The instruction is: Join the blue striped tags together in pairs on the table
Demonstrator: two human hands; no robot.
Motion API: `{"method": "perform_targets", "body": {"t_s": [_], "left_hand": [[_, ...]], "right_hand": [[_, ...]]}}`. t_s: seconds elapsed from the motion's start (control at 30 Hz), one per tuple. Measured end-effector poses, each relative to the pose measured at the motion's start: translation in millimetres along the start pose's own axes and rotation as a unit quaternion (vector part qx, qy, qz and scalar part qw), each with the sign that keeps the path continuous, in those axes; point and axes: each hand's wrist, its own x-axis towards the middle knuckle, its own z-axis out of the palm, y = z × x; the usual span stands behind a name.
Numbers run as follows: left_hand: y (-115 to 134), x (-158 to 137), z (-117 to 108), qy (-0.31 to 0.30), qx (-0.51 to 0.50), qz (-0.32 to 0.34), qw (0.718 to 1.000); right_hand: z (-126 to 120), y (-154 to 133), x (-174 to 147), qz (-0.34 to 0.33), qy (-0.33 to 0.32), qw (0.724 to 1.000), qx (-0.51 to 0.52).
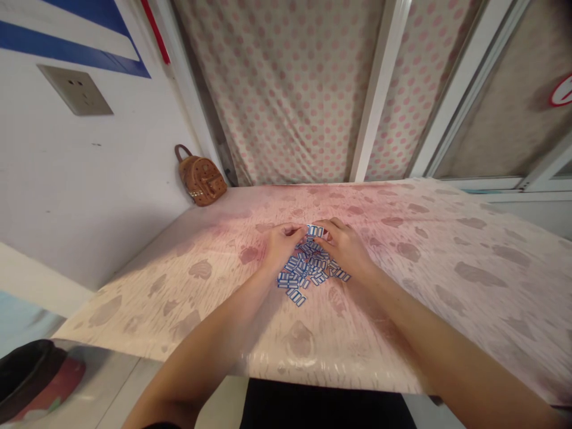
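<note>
A small white card with blue bars (315, 231) is held up between my two hands, above the table. My left hand (285, 241) pinches its left edge between thumb and fingers. On the other side, my right hand (344, 239) grips the right edge, its thumb toward me. Below them lies a loose pile of similar blue-and-white pieces (308, 265), overlapping at many angles. One piece (295, 297) lies at the pile's near end, closest to me. The fingertips behind the held card are partly hidden.
A pink patterned cloth (201, 316) covers the table. A small brown backpack (203, 179) leans by the wall at the back left. Dotted curtains (295, 89) hang behind the far edge. A dark-lined bin (38, 378) stands on the floor at the left.
</note>
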Motion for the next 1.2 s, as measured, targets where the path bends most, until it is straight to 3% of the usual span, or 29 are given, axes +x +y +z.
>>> {"method": "perform_targets", "body": {"t_s": [0.23, 0.43, 0.6, 0.77, 0.87, 1.07, 1.2], "left_hand": [[2.3, 1.1, -0.1, 0.019, 0.016, 0.019, 0.999], [-3.4, 21.5, -16.4, 0.108, 0.065, 0.082, 0.989], [-9.5, 30.0, -26.4, 0.122, 0.104, 0.108, 0.981], [-10.4, 32.8, -30.7, 0.137, 0.125, 0.126, 0.975], [-8.6, 33.9, -30.8, 0.14, 0.119, 0.128, 0.975], [-7.8, 31.7, -27.2, 0.12, 0.124, 0.129, 0.976], [-11.5, 31.3, -26.3, 0.115, 0.128, 0.123, 0.977]], "right_hand": [[5.5, 4.5, 0.6, 0.035, 0.013, 0.998, 0.058], [18.3, 24.1, -1.7, 0.064, 0.019, 0.996, 0.055], [30.6, 26.1, 15.2, 0.111, -0.068, 0.991, -0.011], [43.8, 24.3, 44.0, 0.131, -0.198, 0.964, -0.123], [49.0, 28.1, 53.3, 0.131, -0.228, 0.955, -0.135], [45.1, 34.8, 46.6, 0.158, -0.216, 0.956, -0.121], [24.7, 40.0, 37.8, 0.179, -0.115, 0.976, -0.051]]}}
